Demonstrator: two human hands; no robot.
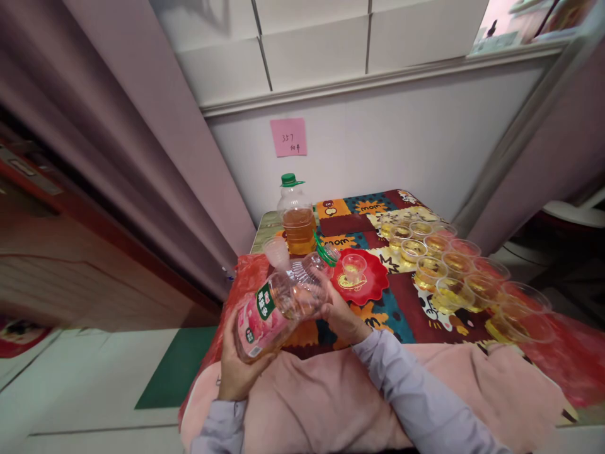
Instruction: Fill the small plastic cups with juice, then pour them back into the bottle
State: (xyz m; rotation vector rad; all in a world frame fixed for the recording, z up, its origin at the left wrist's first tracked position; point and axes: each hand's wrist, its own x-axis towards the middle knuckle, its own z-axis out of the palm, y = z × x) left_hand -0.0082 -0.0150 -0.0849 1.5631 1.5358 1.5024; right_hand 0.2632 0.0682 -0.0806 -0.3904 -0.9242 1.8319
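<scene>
Both my hands hold a clear plastic juice bottle (265,315) with a pink label, tilted so its uncapped mouth with a green ring points up and right. My left hand (239,362) is wrapped round the bottle's base. Near the shoulder, my right hand (338,309) grips it from the right side. Some amber liquid lies along the bottle's lower side. Just past the mouth, a small clear cup (353,270) with a little yellowish liquid stands on a red scalloped plate (373,284). No stream of liquid shows between mouth and cup.
Behind stands a second bottle (299,227), green-capped and partly full of amber liquid. Stacked clear cups (276,252) are beside it. Several cups of yellow liquid (431,271) stand close together at the right. A pink cloth (321,397) covers the table's near edge; a wall rises behind.
</scene>
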